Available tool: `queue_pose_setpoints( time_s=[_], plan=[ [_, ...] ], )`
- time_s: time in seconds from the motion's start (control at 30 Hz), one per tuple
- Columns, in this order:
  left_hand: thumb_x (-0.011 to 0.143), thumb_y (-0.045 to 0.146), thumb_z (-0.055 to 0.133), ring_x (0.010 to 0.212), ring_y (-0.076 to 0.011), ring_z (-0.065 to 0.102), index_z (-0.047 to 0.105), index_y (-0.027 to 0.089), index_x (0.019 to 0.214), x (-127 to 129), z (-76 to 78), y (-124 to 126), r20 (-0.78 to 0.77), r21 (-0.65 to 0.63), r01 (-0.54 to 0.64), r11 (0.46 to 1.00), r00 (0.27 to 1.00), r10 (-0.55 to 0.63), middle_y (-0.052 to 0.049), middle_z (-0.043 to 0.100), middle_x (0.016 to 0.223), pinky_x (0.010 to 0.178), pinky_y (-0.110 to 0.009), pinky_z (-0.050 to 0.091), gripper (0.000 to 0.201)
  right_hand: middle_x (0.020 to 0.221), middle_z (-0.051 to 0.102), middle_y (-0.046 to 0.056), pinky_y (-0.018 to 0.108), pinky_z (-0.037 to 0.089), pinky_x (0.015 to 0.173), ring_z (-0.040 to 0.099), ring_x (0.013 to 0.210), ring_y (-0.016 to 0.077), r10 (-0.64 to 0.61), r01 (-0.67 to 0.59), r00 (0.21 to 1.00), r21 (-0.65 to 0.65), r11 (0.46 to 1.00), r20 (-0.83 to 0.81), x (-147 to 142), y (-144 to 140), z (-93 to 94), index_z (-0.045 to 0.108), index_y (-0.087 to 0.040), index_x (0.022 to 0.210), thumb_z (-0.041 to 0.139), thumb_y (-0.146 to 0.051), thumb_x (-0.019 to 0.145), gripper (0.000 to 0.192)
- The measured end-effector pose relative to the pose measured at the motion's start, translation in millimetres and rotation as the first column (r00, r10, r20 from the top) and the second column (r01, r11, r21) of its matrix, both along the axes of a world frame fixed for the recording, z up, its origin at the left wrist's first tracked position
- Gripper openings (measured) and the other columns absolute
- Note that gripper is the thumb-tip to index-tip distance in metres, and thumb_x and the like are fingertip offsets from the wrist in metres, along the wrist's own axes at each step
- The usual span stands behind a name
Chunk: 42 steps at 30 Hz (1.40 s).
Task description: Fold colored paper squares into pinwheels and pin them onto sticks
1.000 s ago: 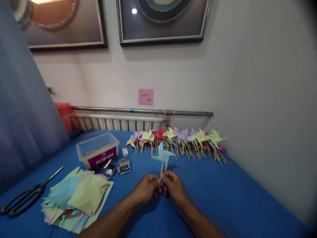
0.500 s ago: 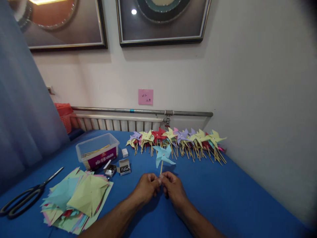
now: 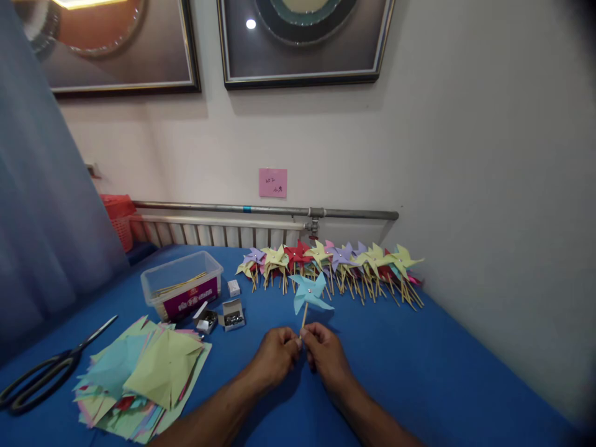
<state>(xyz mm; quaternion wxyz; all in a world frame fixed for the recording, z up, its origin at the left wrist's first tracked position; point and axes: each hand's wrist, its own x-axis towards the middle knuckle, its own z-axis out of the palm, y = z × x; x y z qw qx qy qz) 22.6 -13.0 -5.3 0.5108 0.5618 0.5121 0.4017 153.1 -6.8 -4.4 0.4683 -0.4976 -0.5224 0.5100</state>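
A light blue paper pinwheel (image 3: 310,293) on a thin wooden stick stands upright over the blue cloth, tilted slightly right. Both hands pinch the lower end of its stick: my left hand (image 3: 278,355) from the left, my right hand (image 3: 325,355) from the right, thumbs almost touching. The stick's bottom end is hidden by the fingers. Behind it lies a long row of finished-looking pinwheels (image 3: 342,254) in yellow, red, purple and other colours, sticks pointing toward me. To the left is a pile of cut paper squares (image 3: 162,366) in several colours.
Black-handled scissors (image 3: 56,369) lie at the far left. A clear plastic tub (image 3: 182,282) holds wooden sticks. Beside it are two opened small boxes of metal pins (image 3: 233,315) and a small white box (image 3: 233,287). A radiator and pipe (image 3: 270,211) run along the wall behind.
The pinwheel's head has turned a little and leans slightly further right. Both hands keep their pinch on the stick in nearly the same place. The view has shifted very slightly.
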Motion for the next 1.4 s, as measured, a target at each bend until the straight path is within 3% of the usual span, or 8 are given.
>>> queue_pose_setpoints(
  time_s=[0.13,0.4,1.17,1.4],
  plan=[
    [0.081,0.044,0.054,0.046,-0.0097,0.041,0.049,0.018,0.065,-1.9,-0.3,0.0,-0.071,0.034,-0.007,0.999,0.997,0.009,0.004,0.048,0.052,0.05,-0.025,0.027,0.031,0.043,0.046,-0.008,0.021,0.029,0.039,0.036,0.035,0.008,-0.032,0.031,0.999,0.023,0.999,0.018,-0.5,-0.7,-0.2,0.054,-0.022,0.071,0.061,-0.045,0.075,0.024],
    [0.083,0.03,0.051,0.057,-0.0118,0.044,0.052,0.018,0.062,-1.5,16.2,-9.7,-0.318,0.216,-0.047,0.975,0.941,0.116,0.003,0.05,0.056,0.056,-0.026,0.028,0.024,0.042,0.045,-0.008,0.021,0.031,0.04,0.038,0.037,0.0087,-0.047,0.045,0.998,0.043,0.998,0.045,0.5,-1.1,0.2,0.054,-0.022,0.07,0.06,-0.044,0.077,0.024],
    [0.081,0.028,0.053,0.058,-0.0128,0.046,0.055,0.018,0.063,0.2,6.1,-4.9,-0.311,0.252,-0.089,0.964,0.935,0.168,0.002,0.056,0.058,0.058,-0.026,0.027,0.021,0.054,0.057,-0.003,0.023,0.032,0.044,0.048,0.046,0.0126,-0.122,0.104,0.985,0.146,0.984,0.124,3.9,2.8,-10.4,0.06,-0.022,0.067,0.063,-0.042,0.076,0.022],
    [0.083,0.026,0.05,0.06,-0.0132,0.048,0.054,0.018,0.064,1.3,4.0,-4.4,-0.381,0.29,-0.033,0.957,0.913,0.147,0.001,0.056,0.061,0.059,-0.026,0.027,0.021,0.057,0.062,-0.001,0.024,0.034,0.047,0.053,0.051,0.0143,-0.155,0.126,0.97,0.156,0.98,0.187,5.3,2.3,-7.6,0.063,-0.022,0.066,0.062,-0.039,0.075,0.019]
  ],
)
